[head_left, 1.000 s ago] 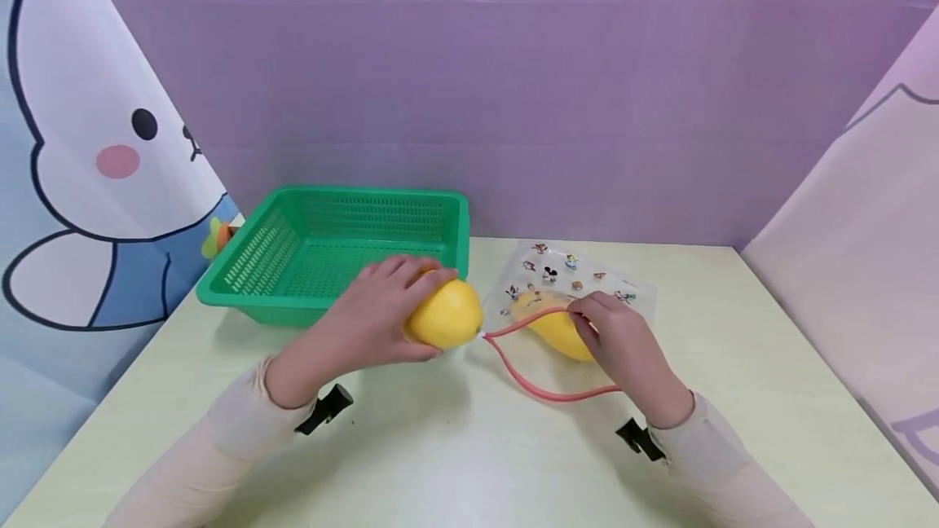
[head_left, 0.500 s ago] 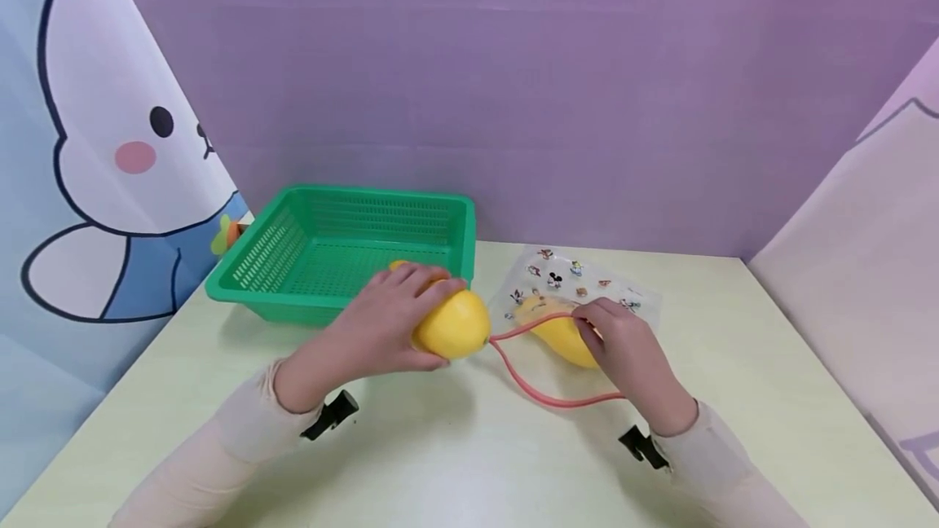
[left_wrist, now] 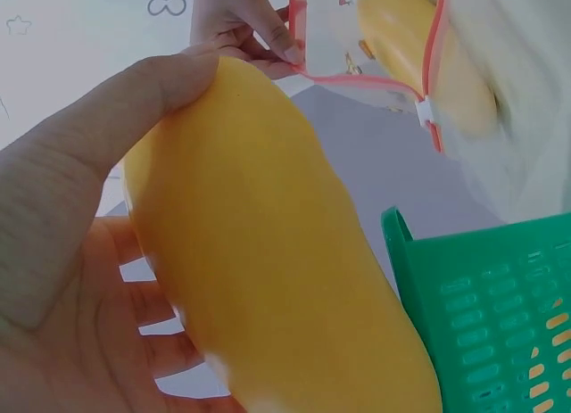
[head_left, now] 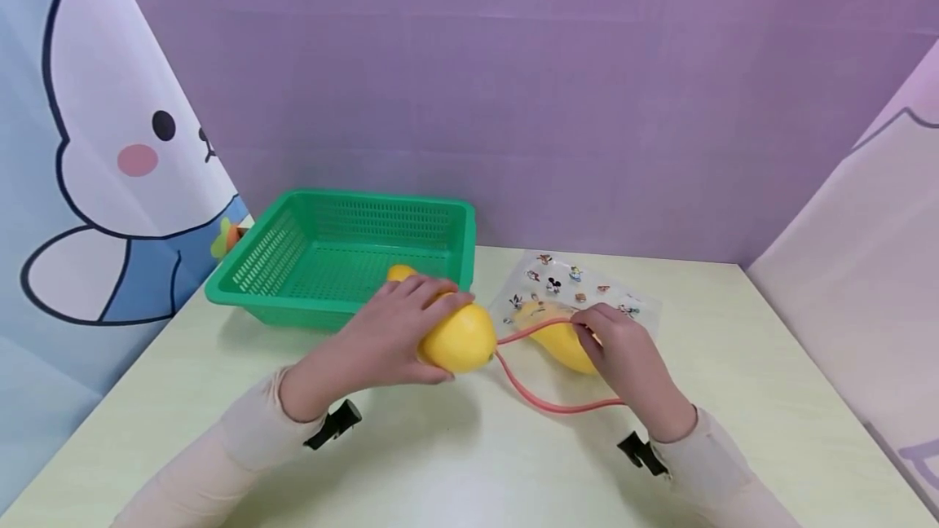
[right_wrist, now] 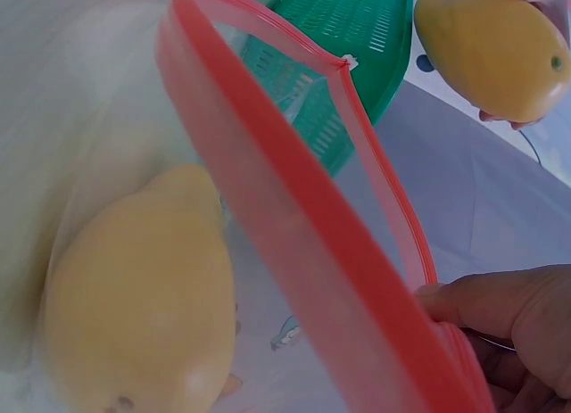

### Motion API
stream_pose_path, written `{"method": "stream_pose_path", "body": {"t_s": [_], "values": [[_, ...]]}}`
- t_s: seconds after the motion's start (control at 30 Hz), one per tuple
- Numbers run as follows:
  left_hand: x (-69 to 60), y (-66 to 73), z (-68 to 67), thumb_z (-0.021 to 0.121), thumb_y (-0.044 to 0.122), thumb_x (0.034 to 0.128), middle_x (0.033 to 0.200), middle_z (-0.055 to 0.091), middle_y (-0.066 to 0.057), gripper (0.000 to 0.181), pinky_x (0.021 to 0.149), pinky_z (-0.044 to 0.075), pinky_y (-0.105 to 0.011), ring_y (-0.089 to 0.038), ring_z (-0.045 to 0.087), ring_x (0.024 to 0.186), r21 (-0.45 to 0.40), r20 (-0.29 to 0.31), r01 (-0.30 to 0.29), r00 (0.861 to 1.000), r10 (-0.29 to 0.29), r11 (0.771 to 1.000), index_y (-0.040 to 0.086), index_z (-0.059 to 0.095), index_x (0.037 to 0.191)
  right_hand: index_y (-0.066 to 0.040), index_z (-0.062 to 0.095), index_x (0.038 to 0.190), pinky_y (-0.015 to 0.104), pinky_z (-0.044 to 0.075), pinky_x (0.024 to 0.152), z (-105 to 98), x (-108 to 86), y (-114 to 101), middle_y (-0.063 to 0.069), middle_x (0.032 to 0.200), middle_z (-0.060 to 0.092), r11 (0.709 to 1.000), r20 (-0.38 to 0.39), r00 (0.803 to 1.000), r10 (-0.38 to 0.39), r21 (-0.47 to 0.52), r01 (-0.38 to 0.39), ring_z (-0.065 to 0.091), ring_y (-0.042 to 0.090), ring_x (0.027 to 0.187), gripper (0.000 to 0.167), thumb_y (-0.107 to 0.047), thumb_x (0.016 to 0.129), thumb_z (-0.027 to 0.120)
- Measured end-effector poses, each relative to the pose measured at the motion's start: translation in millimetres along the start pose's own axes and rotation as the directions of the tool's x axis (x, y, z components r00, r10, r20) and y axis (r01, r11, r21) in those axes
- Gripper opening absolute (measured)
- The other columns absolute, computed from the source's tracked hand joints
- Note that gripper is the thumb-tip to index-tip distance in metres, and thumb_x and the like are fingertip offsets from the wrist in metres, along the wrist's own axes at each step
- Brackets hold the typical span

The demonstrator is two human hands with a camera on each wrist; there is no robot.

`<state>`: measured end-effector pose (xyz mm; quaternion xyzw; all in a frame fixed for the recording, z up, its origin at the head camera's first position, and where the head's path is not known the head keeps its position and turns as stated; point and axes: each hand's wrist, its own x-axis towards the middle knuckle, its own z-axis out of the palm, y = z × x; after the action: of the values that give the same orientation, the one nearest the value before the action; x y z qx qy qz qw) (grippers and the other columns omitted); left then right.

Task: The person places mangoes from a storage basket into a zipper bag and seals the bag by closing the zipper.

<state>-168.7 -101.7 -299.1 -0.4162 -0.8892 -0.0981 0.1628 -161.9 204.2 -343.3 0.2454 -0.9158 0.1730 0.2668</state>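
The left hand (head_left: pixel 392 336) has its thumb and fingers wrapped round a smooth yellow mango-shaped fruit (head_left: pixel 462 341), which lies against the palm, held above the worktop (head_left: pixel 741 398). The right hand (head_left: pixel 623 349) pinches the red edge of a clear plastic zip bag with printed cartoon figures (head_left: pixel 587 277), its mouth spread apart, just beside the held fruit. A second yellow mango-shaped fruit (head_left: pixel 565 346) lies inside the bag. Behind the left hand stands a green slotted plastic basket (head_left: pixel 275 306).
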Motion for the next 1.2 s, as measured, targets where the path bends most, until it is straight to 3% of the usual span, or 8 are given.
{"method": "stream_pose_path", "body": {"t_s": [0.5, 0.87, 1.2], "values": [[1.1, 9.0, 9.5, 0.08, 0.051, 0.0636, 0.125, 0.053, -0.004, 0.083, 0.088, 0.044, -0.046, -0.024, 0.047, 0.116, -0.002, 0.011, -0.083, 0.996, 0.083, 0.997, 0.019, 0.048, 0.133, -0.002, 0.069, 0.087, 0.032, 0.055, 0.065, 0, 0.3, 0, 0.006, 0.082, 0.067, 1.0, 0.0, 1.0, -0.003, 0.006, 0.003, 0.062, 0.019, 0.073, 0.02, 0.005, 0.071, 0.078], [4.1, 16.5, 11.6, 0.08, 0.054, 0.0639, 0.125, 0.052, -0.002, 0.085, 0.091, 0.042, -0.046, -0.023, 0.046, 0.117, 0.005, 0.051, -0.125, 0.991, 0.125, 0.992, 0.02, 0.045, 0.134, -0.003, 0.069, 0.086, 0.031, 0.055, 0.064, 1, -0.5, -1, 0.006, 0.081, 0.066, 1.0, -0.012, 1.0, -0.012, -0.005, 0.012, 0.061, 0.019, 0.071, 0.019, 0.004, 0.07, 0.079], [6.6, 20.8, 13.0, 0.079, 0.053, 0.0648, 0.126, 0.052, -0.003, 0.084, 0.092, 0.042, -0.046, -0.023, 0.045, 0.117, -0.012, 0.049, -0.168, 0.984, 0.169, 0.986, 0.021, 0.045, 0.135, -0.003, 0.069, 0.087, 0.03, 0.055, 0.065, -1, -0.9, -4, 0.006, 0.082, 0.066, 1.0, 0.021, 0.999, 0.025, -0.012, -0.024, 0.06, 0.018, 0.072, 0.019, 0.002, 0.071, 0.079]]}}
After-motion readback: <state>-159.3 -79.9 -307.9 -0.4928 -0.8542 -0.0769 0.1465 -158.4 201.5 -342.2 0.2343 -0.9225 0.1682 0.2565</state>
